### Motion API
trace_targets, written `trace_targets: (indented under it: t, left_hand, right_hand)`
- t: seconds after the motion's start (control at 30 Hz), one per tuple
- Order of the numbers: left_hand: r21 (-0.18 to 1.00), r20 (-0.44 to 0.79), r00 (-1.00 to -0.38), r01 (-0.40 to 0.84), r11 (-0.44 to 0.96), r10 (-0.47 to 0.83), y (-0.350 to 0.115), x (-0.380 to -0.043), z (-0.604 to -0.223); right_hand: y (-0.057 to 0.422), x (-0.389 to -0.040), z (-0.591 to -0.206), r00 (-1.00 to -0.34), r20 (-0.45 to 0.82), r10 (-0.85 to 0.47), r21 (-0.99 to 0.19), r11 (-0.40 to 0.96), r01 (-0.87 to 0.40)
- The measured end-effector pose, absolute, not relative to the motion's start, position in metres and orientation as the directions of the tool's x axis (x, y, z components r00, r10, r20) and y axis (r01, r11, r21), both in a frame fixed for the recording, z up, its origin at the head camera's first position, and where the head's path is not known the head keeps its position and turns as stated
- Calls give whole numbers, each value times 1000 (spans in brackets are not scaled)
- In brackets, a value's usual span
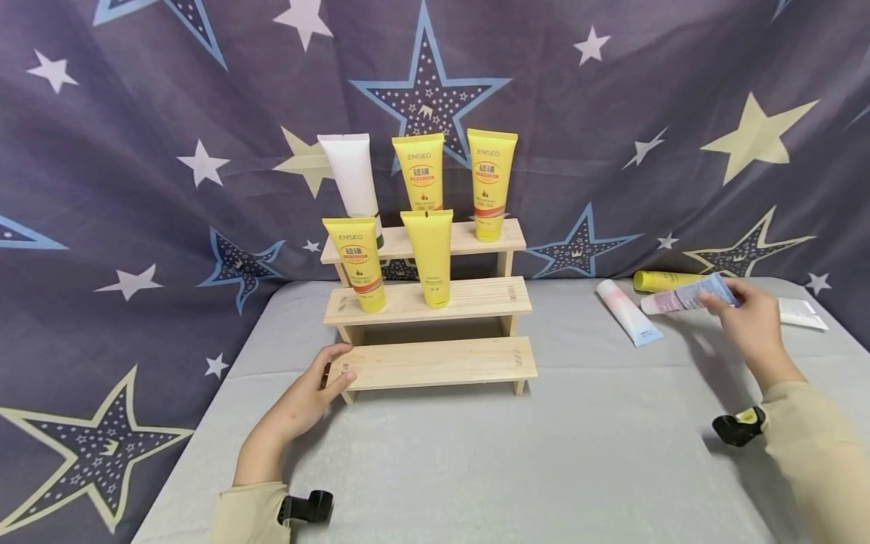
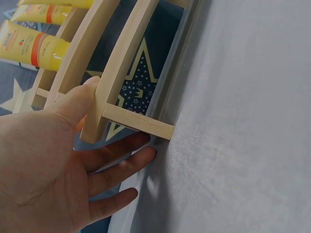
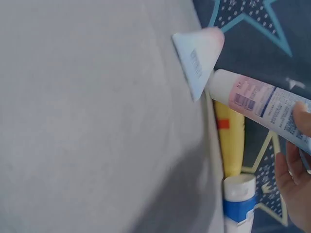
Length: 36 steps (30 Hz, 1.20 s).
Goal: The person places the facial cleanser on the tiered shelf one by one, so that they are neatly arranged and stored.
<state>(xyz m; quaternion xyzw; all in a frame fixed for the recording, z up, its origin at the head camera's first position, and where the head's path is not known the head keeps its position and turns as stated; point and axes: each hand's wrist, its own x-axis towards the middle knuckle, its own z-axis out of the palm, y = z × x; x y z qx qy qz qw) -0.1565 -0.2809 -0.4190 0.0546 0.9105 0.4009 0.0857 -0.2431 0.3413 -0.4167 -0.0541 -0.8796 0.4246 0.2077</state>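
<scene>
1 pink-and-blue plastic tube [image 1: 685, 296], far R, tail end pinched by R hand [image 1: 751, 321], thumb vs fingers; L hand [image 1: 302, 400] holds near-left end of pale three-tier wooden stand [image 1: 442, 363], other fingers loose; tail-only grip might let tube tip, knocking yellow plastic tube [image 1: 655, 282]
</scene>
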Motion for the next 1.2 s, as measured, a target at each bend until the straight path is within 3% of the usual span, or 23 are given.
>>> trace_targets:
  t: [0.33, 0.7, 1.2]
  left_hand:
    - [738, -101, -980, 42, 674, 173, -282, -158, -420]
    - [742, -100, -980, 43, 669, 174, -281, -158, -422]
    - [741, -102, -979, 45, 670, 178, -283, -159, -422]
  right_hand:
    - [309, -236, -388, -868, 309, 389, -886, 449, -115]
    - [261, -226, -370, -852, 441, 282, -865, 387, -320]
    - [221, -215, -357, -847, 493, 199, -841, 360, -404]
